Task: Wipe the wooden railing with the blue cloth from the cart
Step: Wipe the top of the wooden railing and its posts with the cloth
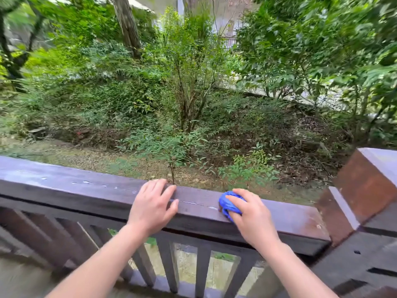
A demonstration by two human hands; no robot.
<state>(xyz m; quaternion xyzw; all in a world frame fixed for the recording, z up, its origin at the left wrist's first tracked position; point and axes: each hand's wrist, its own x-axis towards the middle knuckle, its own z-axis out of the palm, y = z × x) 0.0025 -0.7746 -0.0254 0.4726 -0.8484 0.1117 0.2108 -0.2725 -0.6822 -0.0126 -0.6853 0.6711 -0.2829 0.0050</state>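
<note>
A dark brown wooden railing (75, 188) runs across the view from the left edge to a corner post on the right. My right hand (252, 216) presses a bunched blue cloth (227, 204) onto the rail's top, right of the middle. The cloth shows at the hand's left side; the rest is under the palm. My left hand (153, 204) lies flat on the rail top with fingers spread, holding nothing, a hand's width left of the cloth. Pale streaks mark the rail between and left of the hands.
A thick wooden corner post (369, 186) stands at the right end of the rail. Vertical balusters (203, 269) fill the space below the rail. Beyond lie a slope of shrubs, small trees and leaf litter (189, 117). The cart is out of view.
</note>
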